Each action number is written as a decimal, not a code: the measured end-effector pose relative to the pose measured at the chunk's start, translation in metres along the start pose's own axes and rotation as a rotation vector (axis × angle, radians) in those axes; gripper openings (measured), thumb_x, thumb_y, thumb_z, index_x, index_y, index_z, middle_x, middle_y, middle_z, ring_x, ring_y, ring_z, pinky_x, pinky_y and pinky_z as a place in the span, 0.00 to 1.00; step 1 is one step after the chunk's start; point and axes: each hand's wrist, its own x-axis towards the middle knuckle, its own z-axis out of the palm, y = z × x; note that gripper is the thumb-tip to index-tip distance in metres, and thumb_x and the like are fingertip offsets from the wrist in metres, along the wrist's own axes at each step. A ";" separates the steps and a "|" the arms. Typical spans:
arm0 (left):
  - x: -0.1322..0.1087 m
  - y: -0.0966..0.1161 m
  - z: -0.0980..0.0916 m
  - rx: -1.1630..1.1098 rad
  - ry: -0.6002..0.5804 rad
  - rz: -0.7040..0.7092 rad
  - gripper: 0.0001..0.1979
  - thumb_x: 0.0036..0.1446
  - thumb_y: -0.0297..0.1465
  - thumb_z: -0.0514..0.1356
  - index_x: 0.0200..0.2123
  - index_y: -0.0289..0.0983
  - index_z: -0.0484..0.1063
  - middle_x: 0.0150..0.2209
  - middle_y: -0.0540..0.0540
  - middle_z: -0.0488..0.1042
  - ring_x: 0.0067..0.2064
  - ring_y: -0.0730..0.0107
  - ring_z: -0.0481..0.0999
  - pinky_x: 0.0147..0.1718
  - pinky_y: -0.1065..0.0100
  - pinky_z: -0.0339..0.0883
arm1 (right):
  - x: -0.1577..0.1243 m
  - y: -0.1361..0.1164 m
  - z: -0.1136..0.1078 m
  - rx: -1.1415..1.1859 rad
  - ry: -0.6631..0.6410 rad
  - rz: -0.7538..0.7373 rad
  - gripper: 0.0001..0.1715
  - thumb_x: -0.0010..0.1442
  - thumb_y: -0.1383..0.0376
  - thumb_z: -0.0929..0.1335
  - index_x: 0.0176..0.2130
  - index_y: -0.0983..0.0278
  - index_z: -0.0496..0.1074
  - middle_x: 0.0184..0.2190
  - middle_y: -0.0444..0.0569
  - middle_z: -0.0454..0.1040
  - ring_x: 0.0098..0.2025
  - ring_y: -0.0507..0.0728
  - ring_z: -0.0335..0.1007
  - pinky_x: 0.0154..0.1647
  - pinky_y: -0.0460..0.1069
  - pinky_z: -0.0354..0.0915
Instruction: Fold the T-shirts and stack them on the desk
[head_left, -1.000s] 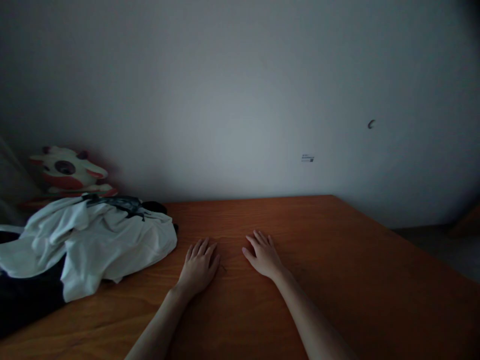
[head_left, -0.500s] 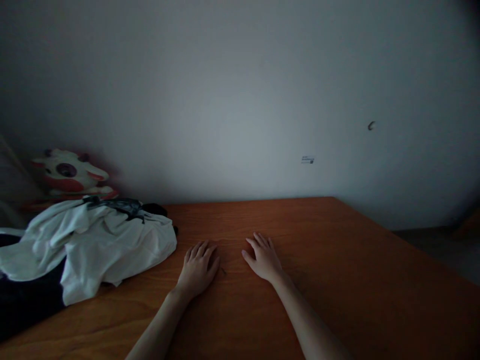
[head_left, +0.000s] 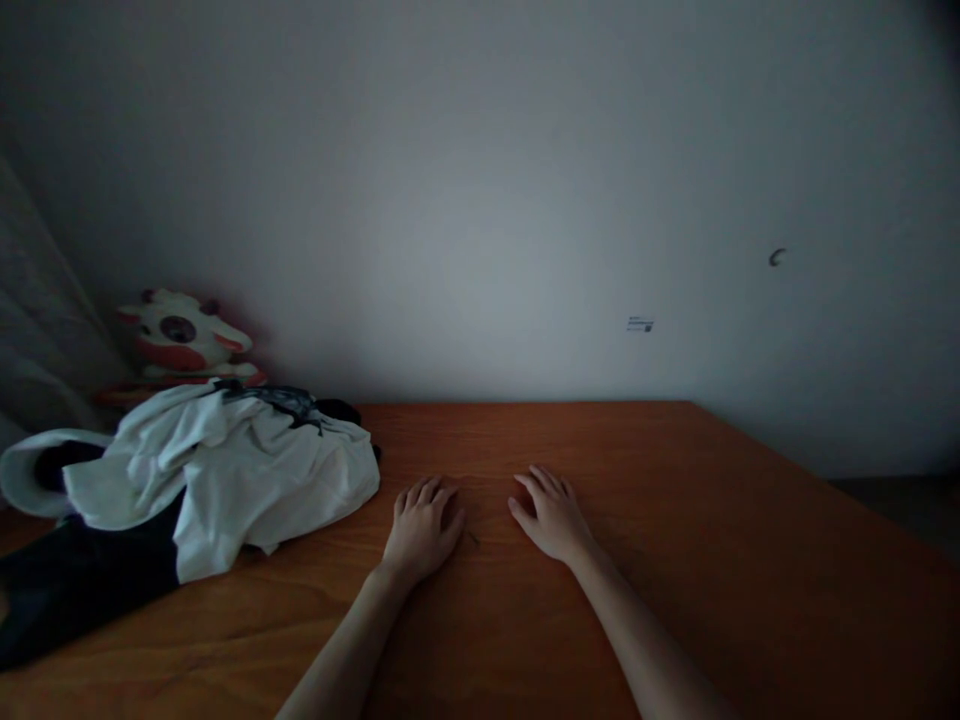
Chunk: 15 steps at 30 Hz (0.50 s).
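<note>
My left hand (head_left: 424, 530) rests palm down on the brown wooden table (head_left: 495, 640), its fingers stretched forward and a little apart, with nothing in it. To the right, my right hand (head_left: 553, 515) lies palm down on the same wood, thumb apart from the fingers, also holding nothing. A narrow strip of wood with a small dark mark separates the two hands. Nearest my left hand is a heap of clothes to its left: a crumpled white garment (head_left: 285, 480) over a dark cloth (head_left: 105, 580).
A cow-like plush toy (head_left: 180, 335) sits at the back left, behind the clothes. Pale curtain fabric (head_left: 45, 290) hangs at the far left. A plain wall (head_left: 480, 200) rises behind the table, bearing a small label (head_left: 640, 325) and a curved hook-like mark (head_left: 777, 257).
The view has swung slightly left, so everything appears shifted right and more of the curtain and clothes shows. Both hands keep about the same place on the table.
</note>
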 end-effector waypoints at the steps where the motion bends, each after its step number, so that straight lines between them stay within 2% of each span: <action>1: 0.000 0.000 0.000 -0.020 0.006 -0.005 0.20 0.64 0.41 0.54 0.56 0.43 0.73 0.63 0.40 0.70 0.66 0.49 0.65 0.64 0.45 0.54 | 0.000 0.000 0.000 0.003 0.007 0.003 0.27 0.65 0.53 0.63 0.58 0.60 0.71 0.65 0.58 0.65 0.68 0.67 0.57 0.69 0.64 0.46; 4: 0.000 0.000 0.000 -0.203 0.027 -0.048 0.18 0.60 0.38 0.59 0.51 0.42 0.76 0.61 0.40 0.71 0.65 0.47 0.64 0.65 0.44 0.50 | 0.001 0.001 0.001 0.008 0.016 0.011 0.26 0.65 0.53 0.64 0.58 0.60 0.72 0.65 0.57 0.66 0.66 0.66 0.59 0.68 0.64 0.49; 6: 0.001 0.000 -0.002 -0.466 0.076 -0.120 0.16 0.55 0.36 0.63 0.47 0.42 0.78 0.58 0.39 0.73 0.64 0.45 0.65 0.66 0.42 0.46 | 0.002 0.002 0.002 0.010 0.020 0.010 0.26 0.65 0.53 0.64 0.57 0.59 0.72 0.64 0.57 0.66 0.66 0.66 0.60 0.67 0.63 0.50; 8: 0.004 -0.002 -0.003 -0.709 0.136 -0.201 0.14 0.51 0.35 0.66 0.43 0.42 0.79 0.54 0.40 0.76 0.61 0.44 0.67 0.66 0.42 0.46 | 0.002 0.002 0.003 0.011 0.025 0.005 0.26 0.65 0.52 0.64 0.57 0.60 0.72 0.64 0.57 0.67 0.65 0.66 0.61 0.67 0.63 0.50; 12: 0.014 -0.007 -0.008 -1.008 0.252 -0.358 0.11 0.51 0.36 0.67 0.38 0.41 0.78 0.45 0.41 0.77 0.53 0.52 0.74 0.61 0.52 0.60 | 0.001 0.002 0.002 0.001 0.033 -0.007 0.26 0.65 0.53 0.64 0.57 0.63 0.73 0.63 0.58 0.68 0.65 0.67 0.61 0.67 0.64 0.51; 15: 0.019 -0.012 -0.016 -1.308 0.345 -0.534 0.09 0.56 0.35 0.64 0.40 0.40 0.75 0.45 0.42 0.77 0.49 0.60 0.77 0.55 0.60 0.68 | 0.001 0.003 0.002 0.009 0.040 -0.006 0.24 0.65 0.54 0.65 0.56 0.62 0.73 0.63 0.57 0.69 0.65 0.66 0.62 0.67 0.64 0.52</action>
